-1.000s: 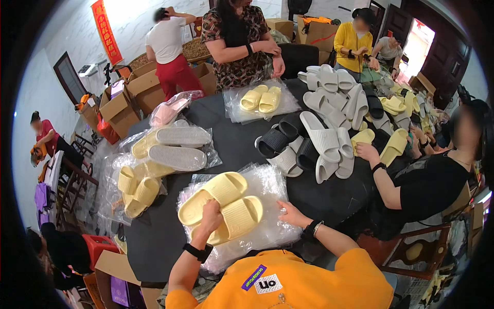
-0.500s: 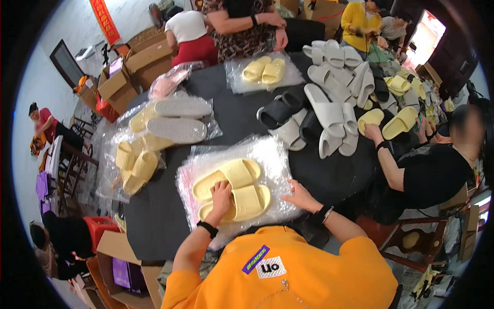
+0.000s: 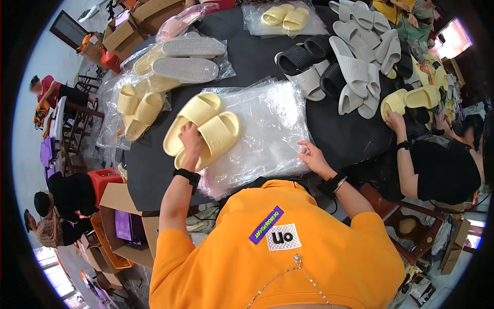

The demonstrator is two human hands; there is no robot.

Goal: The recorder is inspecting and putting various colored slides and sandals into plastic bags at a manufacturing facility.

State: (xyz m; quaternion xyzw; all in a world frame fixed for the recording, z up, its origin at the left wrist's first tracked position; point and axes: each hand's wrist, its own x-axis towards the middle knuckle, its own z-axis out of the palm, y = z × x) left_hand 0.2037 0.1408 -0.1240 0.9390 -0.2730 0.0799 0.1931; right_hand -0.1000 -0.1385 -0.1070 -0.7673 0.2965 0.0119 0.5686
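Note:
A pair of yellow slide slippers (image 3: 222, 133) lies over the left part of a stack of clear plastic bags (image 3: 272, 121), toes pointing away and to the right. My left hand (image 3: 191, 141) is closed on the pair, its fingers down between the two slippers where their tips are hidden. At the right edge of the bags is my right hand (image 3: 313, 157), with index finger and thumb apart and nothing held between them. The fingertips are at or just over the plastic; I cannot tell if they touch it.
Bagged yellow and grey slippers (image 3: 185, 69) lie at the left of the black table (image 3: 146, 177). Grey slippers (image 3: 355, 67) and black slippers (image 3: 293, 61) are piled at the right. A bagged yellow pair (image 3: 284, 18) lies at the far side. A co-worker's hand (image 3: 395, 122) holds yellow slippers at right.
My left hand has shifted the yellow slippers leftward and turned them, baring more of the bag stack. My right hand stays by the right edge of the bags. The view has tipped lower.

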